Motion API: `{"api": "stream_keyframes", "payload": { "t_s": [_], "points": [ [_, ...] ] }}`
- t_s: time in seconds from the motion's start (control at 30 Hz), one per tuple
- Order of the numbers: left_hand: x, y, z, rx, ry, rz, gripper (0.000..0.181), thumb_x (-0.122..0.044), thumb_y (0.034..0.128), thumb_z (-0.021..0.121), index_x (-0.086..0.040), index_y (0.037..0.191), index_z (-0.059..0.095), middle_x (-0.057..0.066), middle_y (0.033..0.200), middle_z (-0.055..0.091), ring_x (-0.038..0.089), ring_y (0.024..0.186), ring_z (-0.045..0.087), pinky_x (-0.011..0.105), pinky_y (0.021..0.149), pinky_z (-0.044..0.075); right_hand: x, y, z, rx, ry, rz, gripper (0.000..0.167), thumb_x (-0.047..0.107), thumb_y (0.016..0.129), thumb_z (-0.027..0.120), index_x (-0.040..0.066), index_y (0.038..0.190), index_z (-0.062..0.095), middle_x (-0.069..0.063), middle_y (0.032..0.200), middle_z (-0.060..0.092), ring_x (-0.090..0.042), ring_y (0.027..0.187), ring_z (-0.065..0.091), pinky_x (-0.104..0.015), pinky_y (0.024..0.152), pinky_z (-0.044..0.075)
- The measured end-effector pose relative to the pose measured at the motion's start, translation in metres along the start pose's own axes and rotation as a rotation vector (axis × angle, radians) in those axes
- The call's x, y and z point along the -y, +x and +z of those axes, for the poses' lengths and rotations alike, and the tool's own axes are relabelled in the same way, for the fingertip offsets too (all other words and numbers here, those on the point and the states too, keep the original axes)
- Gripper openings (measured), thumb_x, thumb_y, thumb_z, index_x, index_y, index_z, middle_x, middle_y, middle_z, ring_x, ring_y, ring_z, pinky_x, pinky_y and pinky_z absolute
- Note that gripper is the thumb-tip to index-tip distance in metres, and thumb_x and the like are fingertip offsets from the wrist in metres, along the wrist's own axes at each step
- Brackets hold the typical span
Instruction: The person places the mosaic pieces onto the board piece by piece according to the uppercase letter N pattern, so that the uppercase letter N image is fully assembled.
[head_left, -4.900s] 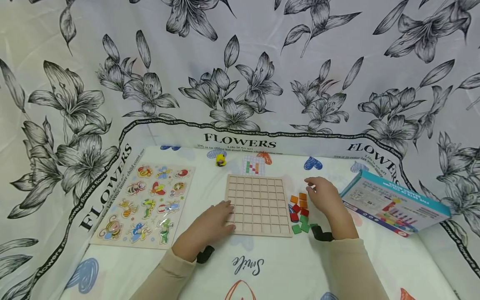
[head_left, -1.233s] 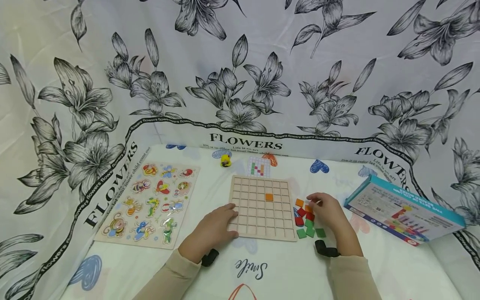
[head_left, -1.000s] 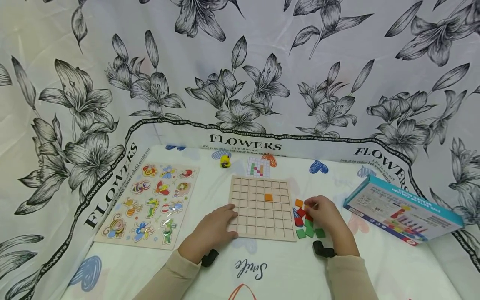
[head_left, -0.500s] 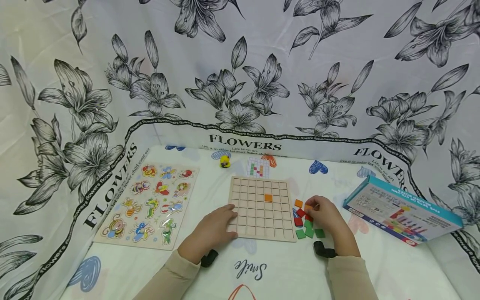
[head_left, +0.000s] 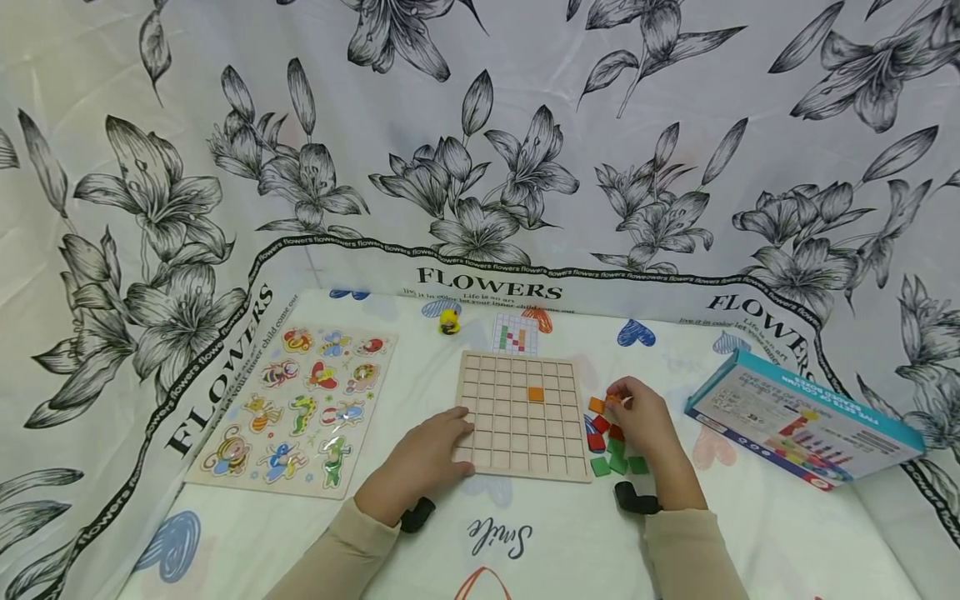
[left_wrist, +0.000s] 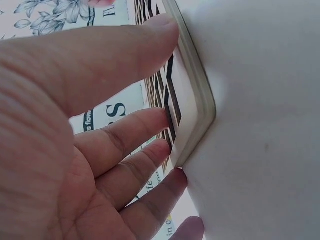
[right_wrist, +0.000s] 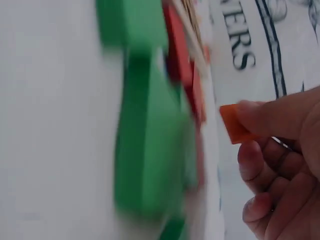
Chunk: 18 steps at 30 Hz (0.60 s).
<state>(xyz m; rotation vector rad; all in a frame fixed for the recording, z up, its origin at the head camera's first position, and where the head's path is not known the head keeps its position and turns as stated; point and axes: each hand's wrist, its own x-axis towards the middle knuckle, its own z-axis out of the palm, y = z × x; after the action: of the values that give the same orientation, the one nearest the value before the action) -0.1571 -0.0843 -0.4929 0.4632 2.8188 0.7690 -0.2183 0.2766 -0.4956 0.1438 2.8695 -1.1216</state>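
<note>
My left hand (head_left: 423, 454) rests against the left edge of a wooden grid board (head_left: 517, 433), fingers spread and loosely extended. In the left wrist view the thumb (left_wrist: 150, 42) and fingertips touch the board's rim near a corner. One orange square tile (head_left: 536, 394) lies in a cell in the board's upper right part. Just right of the board, my right hand (head_left: 643, 421) pinches another orange square tile (right_wrist: 231, 122) between thumb and fingers, raised off the table. Below it lies a small pile of red tiles (head_left: 596, 442) and green tiles (head_left: 617, 457), with a loose orange tile (head_left: 596, 405).
A pattern card (head_left: 515, 335) with coloured squares lies behind the board, beside a small yellow toy (head_left: 448, 322). An insect picture puzzle board (head_left: 296, 412) lies at the left. A blue and white box (head_left: 806, 425) stands at the right.
An orange tile now sits in the grid, which held none in the oldest frame. My right hand has reached the pile, pinched a second orange tile and lifted it slightly leftward. The left hand stays put.
</note>
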Motion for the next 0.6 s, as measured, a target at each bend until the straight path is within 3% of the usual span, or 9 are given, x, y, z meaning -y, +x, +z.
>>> {"api": "stream_keyframes", "payload": {
  "t_s": [0.13, 0.27, 0.47, 0.6],
  "points": [
    [-0.001, -0.001, 0.0, 0.002, -0.005, -0.001, 0.063, -0.024, 0.0893, 0.091, -0.007, 0.145, 0.068, 0.011, 0.168, 0.051, 0.037, 0.155, 0.049, 0.057, 0.126, 0.043, 0.028, -0.002, 0.013, -0.024, 0.034, -0.101, 0.019, 0.01, 0.108, 0.065, 0.007, 0.126, 0.069, -0.013, 0.119, 0.072, -0.029, 0.098, 0.064, -0.033, 0.071, 0.056],
    [0.0, -0.002, -0.001, 0.0, -0.005, -0.003, 0.063, -0.025, 0.0889, 0.092, -0.007, 0.145, 0.068, 0.011, 0.168, 0.051, 0.037, 0.155, 0.049, 0.058, 0.126, 0.043, 0.051, -0.001, 0.031, 0.016, 0.048, -0.179, 0.015, 0.009, 0.108, 0.066, 0.01, 0.122, 0.073, -0.008, 0.116, 0.075, -0.027, 0.104, 0.068, -0.039, 0.083, 0.059],
    [0.0, -0.001, 0.0, -0.001, -0.005, -0.009, 0.063, -0.024, 0.089, 0.092, -0.007, 0.145, 0.068, 0.011, 0.168, 0.051, 0.037, 0.155, 0.049, 0.058, 0.126, 0.044, 0.064, 0.006, 0.054, 0.066, 0.084, -0.2, 0.013, 0.006, 0.106, 0.068, 0.012, 0.116, 0.075, -0.006, 0.114, 0.077, -0.026, 0.107, 0.069, -0.049, 0.1, 0.06],
    [-0.001, 0.0, -0.001, 0.005, -0.004, -0.004, 0.063, -0.024, 0.0896, 0.091, -0.007, 0.146, 0.068, 0.011, 0.168, 0.051, 0.037, 0.155, 0.05, 0.059, 0.124, 0.044, 0.066, 0.01, 0.062, 0.091, 0.025, -0.196, 0.014, 0.004, 0.105, 0.068, 0.012, 0.113, 0.076, -0.006, 0.113, 0.076, -0.026, 0.106, 0.066, -0.049, 0.101, 0.058]
  ]
}}
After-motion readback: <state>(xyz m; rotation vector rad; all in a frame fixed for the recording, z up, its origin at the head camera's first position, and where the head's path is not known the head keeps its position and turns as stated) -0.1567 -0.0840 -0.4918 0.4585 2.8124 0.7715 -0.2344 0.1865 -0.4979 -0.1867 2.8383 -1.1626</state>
